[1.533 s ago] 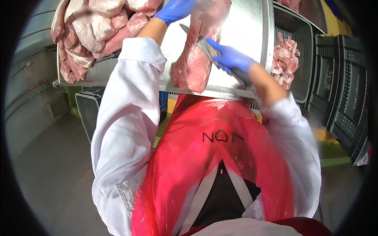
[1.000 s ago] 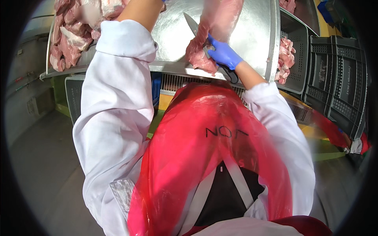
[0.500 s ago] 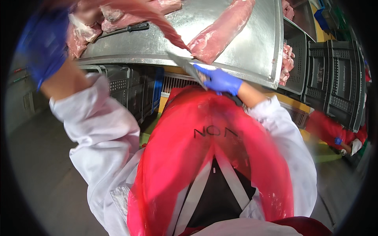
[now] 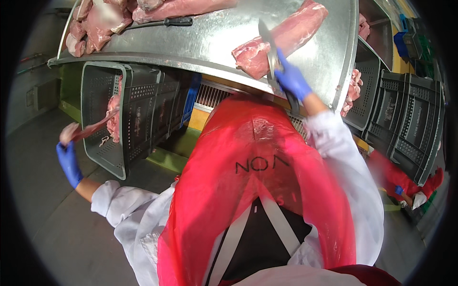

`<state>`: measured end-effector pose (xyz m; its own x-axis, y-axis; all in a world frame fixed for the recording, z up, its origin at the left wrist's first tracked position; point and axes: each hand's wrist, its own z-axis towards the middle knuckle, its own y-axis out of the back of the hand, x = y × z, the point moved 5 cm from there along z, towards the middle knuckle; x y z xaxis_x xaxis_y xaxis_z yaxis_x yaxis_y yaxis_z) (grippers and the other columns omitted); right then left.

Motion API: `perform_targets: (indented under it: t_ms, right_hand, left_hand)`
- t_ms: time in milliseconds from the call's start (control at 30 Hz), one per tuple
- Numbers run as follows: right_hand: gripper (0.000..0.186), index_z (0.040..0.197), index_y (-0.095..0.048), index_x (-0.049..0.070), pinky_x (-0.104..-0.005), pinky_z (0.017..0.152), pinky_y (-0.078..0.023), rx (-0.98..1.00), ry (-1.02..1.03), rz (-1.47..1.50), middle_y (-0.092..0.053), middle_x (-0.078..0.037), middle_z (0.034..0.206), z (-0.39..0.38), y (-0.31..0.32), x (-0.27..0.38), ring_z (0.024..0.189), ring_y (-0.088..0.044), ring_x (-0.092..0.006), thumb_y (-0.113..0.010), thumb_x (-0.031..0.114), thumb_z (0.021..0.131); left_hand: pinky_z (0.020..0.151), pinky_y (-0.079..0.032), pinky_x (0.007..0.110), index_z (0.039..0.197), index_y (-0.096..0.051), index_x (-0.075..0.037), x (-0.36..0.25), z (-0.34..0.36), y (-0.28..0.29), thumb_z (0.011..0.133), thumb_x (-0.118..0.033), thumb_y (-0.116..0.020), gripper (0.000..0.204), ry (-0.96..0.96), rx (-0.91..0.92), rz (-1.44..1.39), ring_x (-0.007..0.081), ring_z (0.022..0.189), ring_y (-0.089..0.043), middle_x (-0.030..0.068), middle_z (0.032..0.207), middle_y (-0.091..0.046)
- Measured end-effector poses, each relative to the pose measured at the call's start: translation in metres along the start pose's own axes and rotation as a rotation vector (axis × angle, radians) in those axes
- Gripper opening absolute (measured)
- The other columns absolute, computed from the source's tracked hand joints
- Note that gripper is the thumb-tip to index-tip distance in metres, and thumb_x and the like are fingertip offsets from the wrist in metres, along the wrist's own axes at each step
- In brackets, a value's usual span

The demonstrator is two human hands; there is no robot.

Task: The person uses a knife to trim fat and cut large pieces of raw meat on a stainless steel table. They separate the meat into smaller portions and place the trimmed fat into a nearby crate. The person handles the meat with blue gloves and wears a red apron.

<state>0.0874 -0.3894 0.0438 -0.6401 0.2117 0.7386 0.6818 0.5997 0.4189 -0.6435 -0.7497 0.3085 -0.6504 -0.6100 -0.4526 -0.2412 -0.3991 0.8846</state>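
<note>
My left hand (image 4: 69, 164), in a blue glove, is stretched out to the left. Its fingers are closed on one end of a strip of meat (image 4: 91, 128), whose other end reaches into a grey perforated crate (image 4: 125, 143). Meat trimmings (image 4: 113, 114) lie inside that crate. A knife (image 4: 272, 52) is gripped in my blue-gloved right hand (image 4: 293, 80), its blade pointing away from me over a long piece of pink meat (image 4: 301, 28) on the metal table (image 4: 210, 50). Below this hand a dark elongated piece shows; whether it belongs to the knife I cannot tell.
Several meat pieces (image 4: 102, 24) are piled at the table's far left, beside a black-handled tool (image 4: 179, 22). Right of the table stand grey crates (image 4: 403, 112), one with trimmings (image 4: 353, 90). Another person in a red apron (image 4: 398, 174) is at the far right.
My left hand has swung down and left from over the table, carrying the meat strip to the crate. My right hand with the knife has moved forward, over the long meat piece.
</note>
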Motion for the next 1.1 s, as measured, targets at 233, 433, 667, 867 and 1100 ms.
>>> perform_targets:
  t_ms: [233, 433, 667, 867, 1100]
  right_hand:
    - [0.081, 0.163, -0.018, 0.023, -0.0296, 0.052, -0.049, 0.252, -0.04, 0.06, -0.065, -0.01, 0.072, -0.155, -0.001, -0.041, 0.048, -0.053, -0.0123, -0.053, 0.005, 0.091]
    - [0.081, 0.163, -0.018, 0.022, -0.0262, 0.05, -0.046, -0.214, 0.11, 0.292, -0.061, -0.002, 0.074, -0.123, 0.04, -0.069, 0.052, -0.049, -0.0068, -0.054, 0.003, 0.093]
    - [0.079, 0.162, -0.02, 0.025, -0.0319, 0.059, -0.054, -0.361, 0.155, 0.339, -0.067, -0.009, 0.078, -0.02, 0.017, -0.029, 0.057, -0.061, -0.0142, -0.059, 0.011, 0.094]
    - [0.083, 0.163, -0.01, 0.025, -0.0387, 0.061, -0.058, -0.427, 0.076, 0.171, -0.071, -0.021, 0.085, 0.02, 0.03, -0.026, 0.062, -0.071, -0.0254, -0.056, 0.015, 0.094]
    - [0.083, 0.162, -0.012, 0.025, -0.045, 0.078, -0.057, -0.413, 0.237, 0.044, -0.071, -0.029, 0.095, 0.026, 0.005, -0.015, 0.081, -0.073, -0.0388, -0.057, 0.018, 0.093]
  left_hand:
    - [0.086, -0.053, 0.037, 0.113, -0.064, 0.003, -0.271, -0.076, -0.264, 0.086, -0.021, -0.076, 0.038, -0.481, -0.061, -0.16, 0.0253, 0.092, -0.065, 0.0157, 0.102, -0.068]
    - [0.077, -0.054, 0.046, 0.091, -0.067, 0.0, -0.482, -0.169, -0.498, 0.08, -0.049, -0.075, 0.051, -0.697, 0.493, -0.238, 0.0417, 0.084, -0.067, 0.0207, 0.087, -0.068]
    - [0.086, -0.055, 0.047, 0.1, -0.071, 0.004, -0.475, -0.145, -0.549, 0.082, -0.036, -0.068, 0.044, -0.44, 0.717, 0.011, 0.0423, 0.096, -0.07, 0.028, 0.1, -0.071]
    - [0.086, -0.057, 0.045, 0.097, -0.074, -0.001, -0.488, -0.161, -0.545, 0.078, -0.033, -0.069, 0.038, -0.495, 0.726, 0.075, 0.0422, 0.096, -0.07, 0.0256, 0.099, -0.072]
    - [0.075, -0.056, 0.046, 0.084, -0.074, 0.001, -0.465, -0.155, -0.552, 0.076, -0.035, -0.071, 0.037, -0.416, 0.612, -0.199, 0.0418, 0.083, -0.07, 0.0268, 0.089, -0.071]
